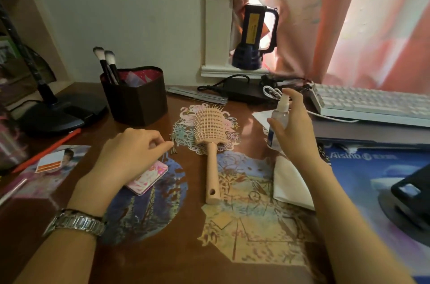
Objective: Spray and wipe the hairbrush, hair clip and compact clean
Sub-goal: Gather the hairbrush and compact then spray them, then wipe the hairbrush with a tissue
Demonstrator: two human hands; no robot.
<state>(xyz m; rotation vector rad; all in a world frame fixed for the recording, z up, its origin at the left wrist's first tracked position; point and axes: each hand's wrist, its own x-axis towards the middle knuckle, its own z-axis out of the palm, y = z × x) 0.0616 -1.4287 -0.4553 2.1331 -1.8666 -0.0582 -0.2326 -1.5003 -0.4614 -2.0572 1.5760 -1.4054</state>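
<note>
A pale pink hairbrush (211,144) lies bristles up in the middle of the brown desk, handle pointing toward me. My right hand (294,128) grips a small clear spray bottle (279,118) to the right of the brush head, index finger over the white nozzle. My left hand (130,153) hovers left of the brush, fingers curled; its fingertips touch a small dark hair clip (173,144) on the desk. A pink patterned compact (149,178) lies flat, partly hidden under my left hand. A folded white cloth (288,181) rests to the right of the brush handle.
A dark cup with makeup brushes (135,95) stands at the back left, beside a black lamp base (58,114). A white keyboard (372,104) sits on a laptop at the right. A dark torch (253,37) stands on the window ledge. A black phone stand (409,200) is at the right edge.
</note>
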